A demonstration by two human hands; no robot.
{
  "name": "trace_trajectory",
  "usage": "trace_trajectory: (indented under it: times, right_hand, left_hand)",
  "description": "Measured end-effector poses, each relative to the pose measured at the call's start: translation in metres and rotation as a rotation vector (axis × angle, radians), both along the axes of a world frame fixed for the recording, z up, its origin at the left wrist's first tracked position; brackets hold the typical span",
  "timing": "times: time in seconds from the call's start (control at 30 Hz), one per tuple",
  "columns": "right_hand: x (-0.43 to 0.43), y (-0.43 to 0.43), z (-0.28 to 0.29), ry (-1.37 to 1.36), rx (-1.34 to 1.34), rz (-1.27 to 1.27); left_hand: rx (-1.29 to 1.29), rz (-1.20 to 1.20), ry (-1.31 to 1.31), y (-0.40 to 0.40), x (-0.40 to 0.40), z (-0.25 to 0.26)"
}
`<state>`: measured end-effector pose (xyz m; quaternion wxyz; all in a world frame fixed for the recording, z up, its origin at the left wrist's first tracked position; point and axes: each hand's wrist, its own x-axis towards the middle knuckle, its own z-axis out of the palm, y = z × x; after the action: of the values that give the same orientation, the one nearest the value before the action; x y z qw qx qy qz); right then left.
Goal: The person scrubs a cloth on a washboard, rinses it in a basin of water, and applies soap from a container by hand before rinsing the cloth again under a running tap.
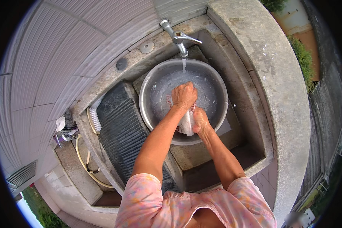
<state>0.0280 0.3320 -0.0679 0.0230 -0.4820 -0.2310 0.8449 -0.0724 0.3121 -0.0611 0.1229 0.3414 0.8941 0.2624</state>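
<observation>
A round metal basin (144, 99) sits in a concrete sink, with water in it. Water runs into it from a chrome tap (180, 38) with a lever handle. Over the basin, my left hand (185, 93) is closed on the upper part of a wet white cloth (187, 124) that has some pink and red patterned parts. Just below and to the right, my right hand (201, 120) grips the side of the same cloth. The cloth's lower end hangs by the near side of the basin, and part of it is hidden under my hands.
Left of the basin lies a ribbed washboard slab (121, 122), with a scrub brush (94, 120) at its left edge. Farther left are a cream hose (81, 159) and a bundle of cloths (69, 128). A wide concrete ledge (285, 99) curves along the right.
</observation>
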Motion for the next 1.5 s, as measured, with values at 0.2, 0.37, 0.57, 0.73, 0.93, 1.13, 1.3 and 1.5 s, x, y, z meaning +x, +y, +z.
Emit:
trace_trajectory:
  times: [0.2,0.37,0.57,0.73,0.93,1.13,1.3,1.5]
  right_hand:
    - [-0.016,0.036,0.0,-0.037,0.262,-0.114]
    - [-0.005,0.044,-0.087,-0.288,1.341,0.44]
    - [-0.02,0.069,-0.052,-0.384,0.297,0.136]
    - [-0.015,0.05,-0.036,0.429,-0.119,-0.168]
    - [-0.008,0.035,-0.044,0.407,-0.208,-0.096]
    - [-0.001,0.009,0.001,-0.024,-0.032,-0.039]
    - [-0.002,0.049,0.011,0.102,0.11,-0.112]
    - [-0.002,0.039,-0.074,-0.337,1.283,0.59]
  left_hand:
    - [0.196,0.427,-0.295,-0.059,-0.061,-0.052]
    - [-0.089,0.171,-0.042,-0.048,0.009,-0.07]
    - [0.004,0.398,-0.243,-0.053,-0.02,-0.073]
    - [0.418,-0.005,-0.608,-0.02,0.048,0.003]
    - [0.353,-0.433,-0.016,-0.001,0.08,0.036]
    - [0.033,0.008,-0.004,0.013,-0.001,-0.005]
    - [0.018,0.326,-0.326,-0.032,-0.052,-0.048]
    - [-0.215,-0.13,-0.109,-0.046,0.012,-0.059]
